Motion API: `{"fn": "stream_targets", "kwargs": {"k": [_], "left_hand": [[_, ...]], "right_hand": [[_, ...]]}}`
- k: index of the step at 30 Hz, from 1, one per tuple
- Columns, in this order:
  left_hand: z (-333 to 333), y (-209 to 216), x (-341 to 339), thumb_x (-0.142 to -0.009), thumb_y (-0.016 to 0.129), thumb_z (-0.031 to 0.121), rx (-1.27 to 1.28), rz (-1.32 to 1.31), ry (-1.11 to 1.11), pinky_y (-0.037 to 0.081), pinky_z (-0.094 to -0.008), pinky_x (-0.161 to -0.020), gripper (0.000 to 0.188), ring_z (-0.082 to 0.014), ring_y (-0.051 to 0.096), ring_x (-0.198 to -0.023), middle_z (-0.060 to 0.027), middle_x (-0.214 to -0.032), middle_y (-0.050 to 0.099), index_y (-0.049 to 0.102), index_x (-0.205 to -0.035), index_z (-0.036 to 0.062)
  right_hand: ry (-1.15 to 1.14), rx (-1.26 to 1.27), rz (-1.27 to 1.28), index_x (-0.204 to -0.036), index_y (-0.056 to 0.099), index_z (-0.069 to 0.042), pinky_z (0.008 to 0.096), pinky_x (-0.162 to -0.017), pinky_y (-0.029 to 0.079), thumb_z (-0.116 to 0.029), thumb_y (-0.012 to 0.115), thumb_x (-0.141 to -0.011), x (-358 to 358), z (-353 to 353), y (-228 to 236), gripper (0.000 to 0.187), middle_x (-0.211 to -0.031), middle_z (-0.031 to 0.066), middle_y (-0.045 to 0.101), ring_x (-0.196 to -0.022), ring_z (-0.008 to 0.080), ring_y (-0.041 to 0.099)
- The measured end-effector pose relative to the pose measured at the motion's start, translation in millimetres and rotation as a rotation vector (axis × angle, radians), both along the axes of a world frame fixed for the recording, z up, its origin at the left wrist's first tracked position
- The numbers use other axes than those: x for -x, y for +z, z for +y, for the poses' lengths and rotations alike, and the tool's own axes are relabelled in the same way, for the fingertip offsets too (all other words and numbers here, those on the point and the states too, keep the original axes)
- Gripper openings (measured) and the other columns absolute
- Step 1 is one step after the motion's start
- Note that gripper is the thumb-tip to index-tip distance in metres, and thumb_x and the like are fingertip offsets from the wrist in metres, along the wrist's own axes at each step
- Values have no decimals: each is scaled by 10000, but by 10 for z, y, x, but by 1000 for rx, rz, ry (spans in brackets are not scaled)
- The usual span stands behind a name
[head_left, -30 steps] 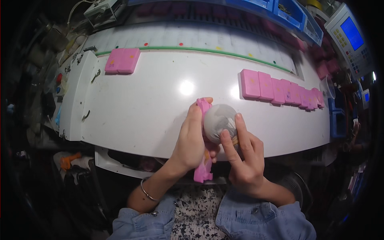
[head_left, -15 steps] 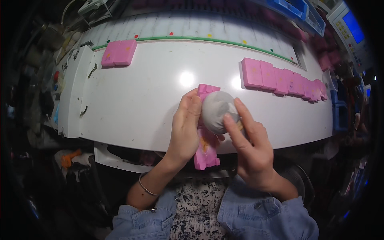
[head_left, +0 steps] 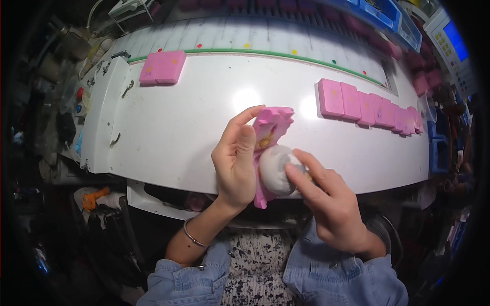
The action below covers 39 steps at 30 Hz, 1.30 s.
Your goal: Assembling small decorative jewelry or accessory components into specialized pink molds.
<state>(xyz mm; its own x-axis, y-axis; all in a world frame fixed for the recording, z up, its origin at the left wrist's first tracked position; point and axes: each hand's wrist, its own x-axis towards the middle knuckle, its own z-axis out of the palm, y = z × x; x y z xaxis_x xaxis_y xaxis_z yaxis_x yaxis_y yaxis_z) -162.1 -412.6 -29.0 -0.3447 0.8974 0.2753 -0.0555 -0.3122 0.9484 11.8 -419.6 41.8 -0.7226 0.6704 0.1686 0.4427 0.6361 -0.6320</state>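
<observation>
One notched pink piece (head_left: 275, 122) stands against the right side of the left grip (head_left: 236, 160), held by thumb and fingers; the right grip (head_left: 334, 199) holds a grey-white ball (head_left: 273, 173) before its lower part. Pink blocks (head_left: 365, 108) line the white surface (head_left: 178, 127) beyond.

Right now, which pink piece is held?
The pink piece in the left hand, partly hidden by the grey ball; pink blocks on the table are untouched.

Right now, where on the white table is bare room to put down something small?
The widest bare patch of white table lies between the pink block pair and the left hand. Another lies between the pink block row and the right hand. Crowded: the front middle, around the pink piece and grey ball.
</observation>
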Motion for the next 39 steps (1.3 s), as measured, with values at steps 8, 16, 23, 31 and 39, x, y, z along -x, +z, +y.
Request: {"fn": "stream_targets", "kwargs": {"k": [8, 16, 23, 31, 39], "left_hand": [[-161, 146, -27, -945, 119, 530, 413, -491, -395, 528, -328, -625, 683, -205, 614, -677, -146, -844, 602, 479, -1113, -25], [-242, 144, -56, -901, 481, 459, 115, -361, -445, 464, -284, -863, 559, -151, 516, -1045, -97, -1114, 516, 440, -1191, -18], [-215, 264, 105, -758, 705, 35, 34, -129, -315, 466, -306, -882, 328, -159, 549, -987, -92, -1026, 545, 569, -1050, -24], [-177, 304, 412, -908, 555, 237, 269, -346, -481, 466, -235, -774, 299, -116, 544, -930, -83, -1061, 533, 569, -1059, -19], [229, 700, 1499, -987, 314, 316, 570, -330, -402, 471, -296, -758, 455, -178, 565, -832, -141, -938, 589, 502, -1072, -90]], "right_hand": [[-202, -218, -4, -1295, 439, -8, 349, -883, 417, 60, 650, -630, 47, 74, -43, 701, -1289, 207, 443, -1004, 289, 534], [-259, 362, 555, -1028, 561, 46, 275, -837, 440, 64, 680, -704, 197, 181, -73, 347, -985, 107, 539, -931, 164, 552], [-258, 327, 494, -941, 585, 29, 247, -763, 438, 35, 706, -693, 246, 213, -68, 276, -894, 88, 557, -841, 142, 552], [-334, 454, 666, -906, 607, 12, 253, -707, 424, -3, 725, -688, 543, 249, -288, 248, -837, 67, 586, -772, 137, 547], [-277, 318, 604, -1159, 489, 15, 295, -777, 464, -9, 684, -736, 1058, 295, -423, 466, -1030, 130, 557, -899, 222, 575]]}}
